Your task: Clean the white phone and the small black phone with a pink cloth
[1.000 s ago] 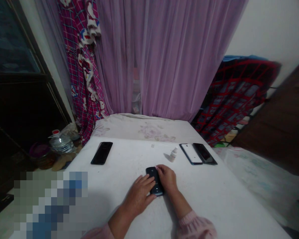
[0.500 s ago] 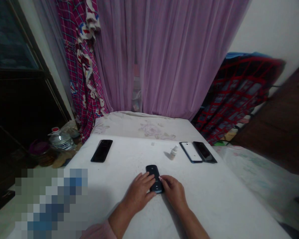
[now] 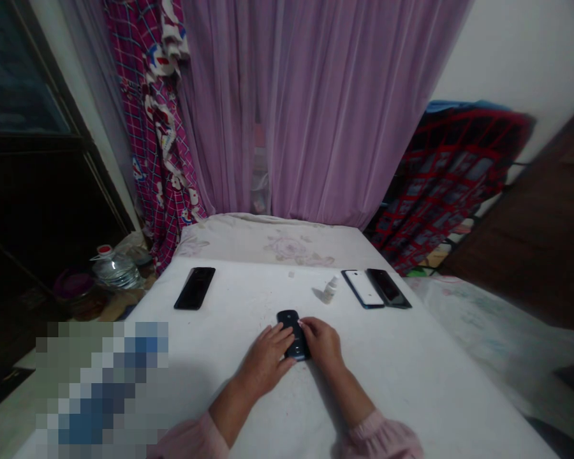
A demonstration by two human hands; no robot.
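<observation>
A dark mobile phone [image 3: 295,347] lies on the white cloth, its back with a small round camera facing up. My left hand [image 3: 266,358] steadies it from the left, fingers across its back and thumb at the lower edge. At the phone's upper right edge my right hand [image 3: 324,341] is closed in a pinch. A tiny pale bit shows at those fingertips, too small to name. Beyond the hands stand a small clear spray bottle [image 3: 330,291] and a little whitish cube-like piece [image 3: 291,275].
A black phone [image 3: 195,289] lies at the left of the table. On the right are a white phone [image 3: 364,289] and another dark phone [image 3: 389,289], side by side. Purple curtains [image 3: 325,115] hang behind the table. A large water bottle [image 3: 118,268] stands at the left.
My right hand has slid up along the phone's right edge, its fingertips now nearer the camera end. The left hand stays on the phone. The whole view has shifted slightly.
</observation>
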